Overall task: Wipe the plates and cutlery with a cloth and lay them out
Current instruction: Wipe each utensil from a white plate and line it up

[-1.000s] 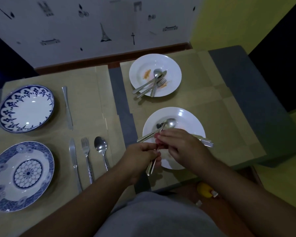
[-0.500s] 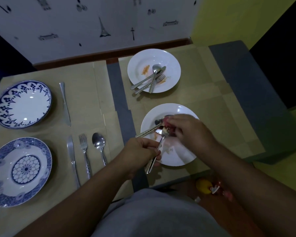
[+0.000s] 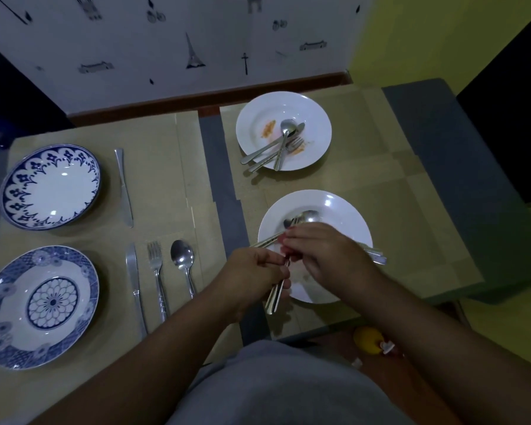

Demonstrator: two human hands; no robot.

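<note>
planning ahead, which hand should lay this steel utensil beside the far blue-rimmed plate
Probably left: the left hand grips the steel utensil by the handle and is nearer the far blue-rimmed plate than the right hand.

Far beyond the left grip (image 3: 258, 271) we see a white wall (image 3: 129, 35) with small dark drawings and a brown skirting (image 3: 141, 105) below it. Right of this grip stands a yellow-green wall (image 3: 426, 35). The worktop (image 3: 166, 167) is tan with grey strips (image 3: 215, 167). The light is dim.
</note>
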